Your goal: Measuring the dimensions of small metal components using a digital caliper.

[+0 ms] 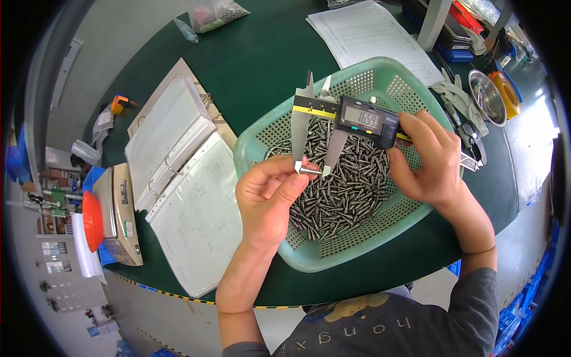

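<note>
My right hand [429, 156] grips the body of a digital caliper [364, 119] with a lit display, its fingers and thumb round the right end. The long jaws point down toward me. Between their tips lies a small metal pin [310, 171], lengthwise across the gap. My left hand [270, 193] pinches this pin between thumb and fingers, close to the left jaw. Both hands are over a green perforated plastic basket [321, 262], which holds a heap of similar small metal pins [351, 190]. Part of the heap is hidden behind my hands and the caliper.
An open ring binder [196, 220] lies left of the basket, beside a weighing scale [122, 214] with a red dish [91, 221]. Printed sheets [369, 35] lie behind the basket. Gloves [461, 98], a metal bowl [488, 95] and tools sit at right. A bag of parts [217, 15] stands far back.
</note>
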`<action>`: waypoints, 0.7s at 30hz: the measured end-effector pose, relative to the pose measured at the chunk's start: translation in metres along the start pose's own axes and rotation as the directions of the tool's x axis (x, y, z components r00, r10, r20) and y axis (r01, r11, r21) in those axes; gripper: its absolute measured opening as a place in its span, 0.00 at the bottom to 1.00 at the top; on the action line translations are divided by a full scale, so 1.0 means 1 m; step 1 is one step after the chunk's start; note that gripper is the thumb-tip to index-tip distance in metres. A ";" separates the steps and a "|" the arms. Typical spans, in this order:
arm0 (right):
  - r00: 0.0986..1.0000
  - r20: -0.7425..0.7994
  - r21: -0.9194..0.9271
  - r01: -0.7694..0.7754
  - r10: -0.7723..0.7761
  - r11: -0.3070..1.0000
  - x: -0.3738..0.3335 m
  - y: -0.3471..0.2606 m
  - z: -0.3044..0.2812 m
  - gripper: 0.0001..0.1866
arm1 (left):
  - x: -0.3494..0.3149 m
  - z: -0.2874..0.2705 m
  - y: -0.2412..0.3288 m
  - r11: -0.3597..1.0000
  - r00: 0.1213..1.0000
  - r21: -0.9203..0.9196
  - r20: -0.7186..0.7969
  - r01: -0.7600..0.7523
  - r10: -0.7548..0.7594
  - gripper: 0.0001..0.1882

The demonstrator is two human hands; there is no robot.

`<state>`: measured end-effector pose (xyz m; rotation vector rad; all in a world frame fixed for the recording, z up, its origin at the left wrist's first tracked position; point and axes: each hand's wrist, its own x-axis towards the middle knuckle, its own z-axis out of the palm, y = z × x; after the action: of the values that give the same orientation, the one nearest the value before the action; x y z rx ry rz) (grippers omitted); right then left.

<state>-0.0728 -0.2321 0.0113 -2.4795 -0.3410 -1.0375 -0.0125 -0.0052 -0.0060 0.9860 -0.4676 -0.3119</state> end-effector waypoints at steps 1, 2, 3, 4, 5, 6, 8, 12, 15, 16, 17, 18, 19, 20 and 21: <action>1.000 -0.002 0.001 0.003 -0.003 1.000 0.000 0.000 0.000 0.19 | 0.000 -0.001 0.000 1.000 1.000 0.000 0.001 0.000 0.000 0.09; 1.000 -0.003 0.002 0.005 -0.005 1.000 0.000 0.000 0.000 0.19 | 0.000 -0.002 -0.001 1.000 1.000 -0.013 -0.004 0.007 -0.007 0.09; 1.000 -0.004 0.002 0.004 -0.004 1.000 0.000 0.001 0.000 0.19 | -0.001 -0.002 -0.001 1.000 1.000 -0.026 -0.009 0.013 -0.013 0.10; 1.000 -0.010 0.016 0.005 -0.005 1.000 0.000 0.002 0.001 0.18 | 0.000 -0.002 -0.001 1.000 1.000 -0.025 -0.009 0.014 -0.014 0.10; 1.000 -0.017 0.029 0.005 -0.005 1.000 0.000 0.003 0.001 0.18 | 0.000 -0.002 0.000 0.999 1.000 -0.033 0.000 0.016 -0.016 0.10; 1.000 -0.017 0.029 0.004 -0.004 1.000 0.000 0.002 0.000 0.18 | 0.000 -0.002 0.000 0.999 1.000 -0.041 0.008 0.018 -0.017 0.10; 1.000 0.014 0.017 -0.010 0.010 1.000 0.002 0.001 -0.002 0.18 | 0.000 -0.004 0.000 0.999 1.000 -0.038 0.015 0.012 -0.011 0.10; 1.000 0.018 0.010 -0.015 0.014 1.000 0.003 0.000 -0.004 0.18 | 0.000 -0.002 0.000 0.999 1.000 -0.053 0.024 0.006 -0.004 0.10; 1.000 -0.013 -0.002 0.003 -0.003 1.000 0.001 0.002 -0.003 0.18 | -0.001 -0.004 0.001 1.000 0.998 -0.030 0.057 0.004 -0.002 0.12; 1.000 -0.019 -0.002 0.011 -0.011 1.000 0.001 0.002 -0.003 0.17 | -0.001 -0.004 0.001 0.999 0.998 -0.035 0.064 0.006 -0.004 0.12; 0.999 -0.025 -0.001 0.019 -0.019 1.000 0.001 0.001 -0.003 0.17 | -0.001 -0.004 0.002 0.999 0.998 -0.036 0.069 0.010 -0.007 0.12; 1.000 -0.026 -0.011 0.015 -0.015 1.000 0.001 0.002 -0.003 0.17 | -0.001 -0.004 0.002 0.999 0.997 -0.039 0.075 0.015 -0.012 0.13; 1.000 -0.015 -0.027 0.004 -0.004 1.000 0.000 0.002 -0.003 0.17 | 0.000 -0.005 0.001 0.999 0.997 -0.027 0.077 0.026 -0.023 0.13; 1.000 -0.003 -0.044 -0.008 0.008 0.999 0.000 0.002 -0.004 0.17 | 0.000 -0.003 0.000 0.999 0.996 -0.031 0.086 0.030 -0.027 0.13; 0.999 0.030 -0.047 -0.044 0.045 0.998 -0.001 0.001 -0.004 0.17 | -0.001 0.000 0.002 0.990 0.997 0.118 0.009 0.073 -0.074 0.13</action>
<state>-0.0757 -0.2356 0.0127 -2.5353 -0.2731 -1.0002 -0.0133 -0.0030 -0.0045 1.1186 -0.4662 -0.3604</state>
